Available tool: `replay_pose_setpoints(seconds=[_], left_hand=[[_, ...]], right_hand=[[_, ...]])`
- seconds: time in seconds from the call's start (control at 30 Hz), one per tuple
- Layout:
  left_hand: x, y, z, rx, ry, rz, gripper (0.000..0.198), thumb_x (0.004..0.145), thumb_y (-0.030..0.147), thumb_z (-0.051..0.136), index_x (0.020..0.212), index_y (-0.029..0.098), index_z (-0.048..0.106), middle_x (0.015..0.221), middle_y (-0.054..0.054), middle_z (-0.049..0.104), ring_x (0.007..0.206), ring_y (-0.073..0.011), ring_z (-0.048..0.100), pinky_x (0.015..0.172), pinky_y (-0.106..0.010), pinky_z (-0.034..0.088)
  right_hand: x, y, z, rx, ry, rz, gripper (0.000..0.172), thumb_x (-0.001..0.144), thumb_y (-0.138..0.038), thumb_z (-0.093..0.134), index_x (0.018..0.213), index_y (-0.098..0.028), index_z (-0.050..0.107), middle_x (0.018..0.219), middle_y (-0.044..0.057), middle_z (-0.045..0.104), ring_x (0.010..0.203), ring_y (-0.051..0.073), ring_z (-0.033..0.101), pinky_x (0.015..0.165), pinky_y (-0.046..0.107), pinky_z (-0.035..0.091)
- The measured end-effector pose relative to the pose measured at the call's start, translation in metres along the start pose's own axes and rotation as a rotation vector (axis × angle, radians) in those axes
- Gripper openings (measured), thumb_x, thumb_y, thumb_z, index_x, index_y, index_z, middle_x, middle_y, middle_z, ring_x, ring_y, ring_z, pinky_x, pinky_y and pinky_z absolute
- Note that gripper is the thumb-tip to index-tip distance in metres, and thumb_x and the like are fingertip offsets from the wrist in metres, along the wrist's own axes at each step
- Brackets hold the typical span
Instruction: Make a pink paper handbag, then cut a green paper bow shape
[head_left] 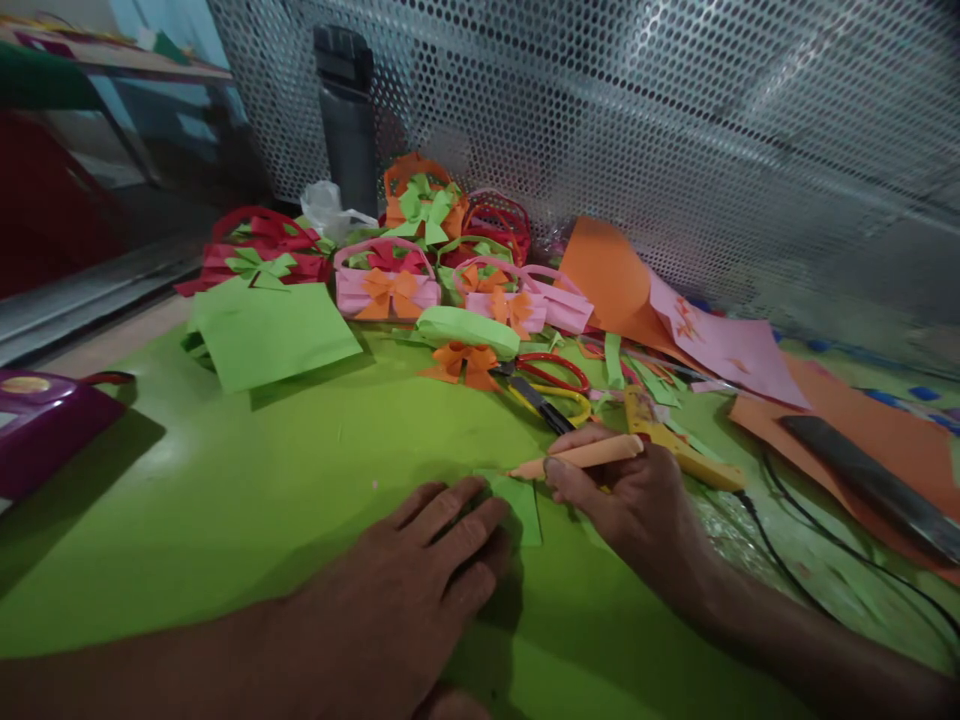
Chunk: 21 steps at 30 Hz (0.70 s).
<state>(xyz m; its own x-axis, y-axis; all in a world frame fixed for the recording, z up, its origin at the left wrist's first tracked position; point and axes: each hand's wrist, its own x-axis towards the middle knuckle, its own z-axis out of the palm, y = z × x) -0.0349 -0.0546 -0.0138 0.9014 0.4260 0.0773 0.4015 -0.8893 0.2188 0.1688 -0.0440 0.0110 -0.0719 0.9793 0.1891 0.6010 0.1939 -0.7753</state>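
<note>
My left hand (416, 575) lies flat with fingers stretched out, pressing on a small piece of green paper (521, 505) on the green table sheet (262, 470). My right hand (626, 490) is closed around an orange pencil (581, 458), whose tip points left and touches the green paper near my left fingertips. Part of the paper is hidden under my left hand.
Several paper baskets with bows, pink (386, 285), red (259, 245) and orange (420, 195), stand behind. Folded green paper (274, 335), scissors (551, 385), a glue gun (679, 445) with black cable, orange (862, 430) and pink sheets (724, 345), a dark bottle (346, 115), a purple box (45, 420).
</note>
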Motion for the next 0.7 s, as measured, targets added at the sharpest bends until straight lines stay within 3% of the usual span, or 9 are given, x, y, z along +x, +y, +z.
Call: replay_pose_setpoints(seconds=[0.43, 0.7], left_hand=[[-0.0039, 0.0003, 0.001, -0.01, 0.051, -0.015, 0.067, 0.081, 0.063, 0.033, 0.123, 0.013, 0.051, 0.132, -0.013, 0.047, 0.121, -0.0304, 0.039, 0.101, -0.042, 0.026], [-0.0027, -0.0011, 0.0007, 0.027, 0.035, 0.021, 0.068, 0.081, 0.063, 0.032, 0.123, 0.013, 0.05, 0.133, -0.013, 0.046, 0.121, -0.0324, 0.039, 0.099, -0.044, 0.028]], right_hand=[[-0.0026, 0.007, -0.0005, 0.007, 0.016, 0.028, 0.005, 0.074, -0.016, 0.059, 0.07, -0.016, 0.061, 0.056, -0.002, 0.063, 0.05, 0.011, 0.059, 0.047, 0.018, 0.045], [-0.0037, 0.0077, -0.0042, -0.043, 0.014, 0.009, 0.005, 0.074, -0.017, 0.058, 0.07, -0.016, 0.061, 0.055, -0.002, 0.062, 0.049, 0.012, 0.058, 0.046, 0.02, 0.044]])
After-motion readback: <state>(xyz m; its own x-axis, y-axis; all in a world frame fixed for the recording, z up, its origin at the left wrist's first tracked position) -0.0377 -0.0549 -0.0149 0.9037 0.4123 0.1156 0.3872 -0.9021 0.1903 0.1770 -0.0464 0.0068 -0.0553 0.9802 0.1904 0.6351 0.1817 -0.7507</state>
